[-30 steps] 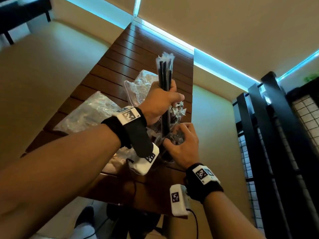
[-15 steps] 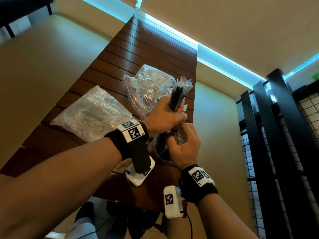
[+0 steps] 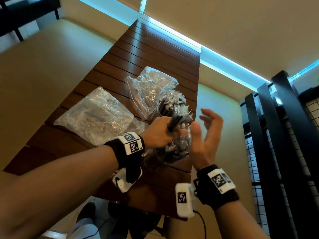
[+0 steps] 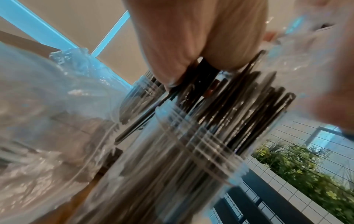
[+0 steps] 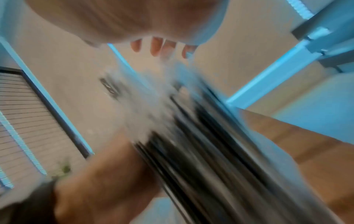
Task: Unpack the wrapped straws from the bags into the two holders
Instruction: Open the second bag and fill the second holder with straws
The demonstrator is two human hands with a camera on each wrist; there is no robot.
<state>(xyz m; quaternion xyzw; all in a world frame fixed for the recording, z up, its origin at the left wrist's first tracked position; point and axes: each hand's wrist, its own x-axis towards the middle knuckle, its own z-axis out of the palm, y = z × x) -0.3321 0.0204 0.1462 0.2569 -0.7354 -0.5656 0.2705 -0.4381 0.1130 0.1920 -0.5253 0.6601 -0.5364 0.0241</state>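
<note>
My left hand (image 3: 161,132) grips a small bundle of black wrapped straws (image 3: 176,121), their lower ends down in the near clear holder (image 3: 156,160), which is packed with straws. In the left wrist view my fingers (image 4: 172,50) curl round the straws (image 4: 203,71) just above the ribbed clear holder (image 4: 191,151). A second clear holder (image 3: 170,106) full of wrapped straws stands just behind. My right hand (image 3: 206,133) hovers to the right of the holders with fingers spread and nothing in it. The right wrist view is blurred; fingertips (image 5: 157,47) and dark straws (image 5: 201,144) show.
Two crumpled clear plastic bags lie on the slatted wooden table (image 3: 155,54): one (image 3: 96,116) at the left, one (image 3: 150,88) behind the holders. Black railing posts (image 3: 269,135) stand to the right of the table's edge. The floor lies below on both sides.
My left hand has lowered the straw bundle into the near holder. My right hand has let go of the holder and drawn away to the right, fingers spread.
</note>
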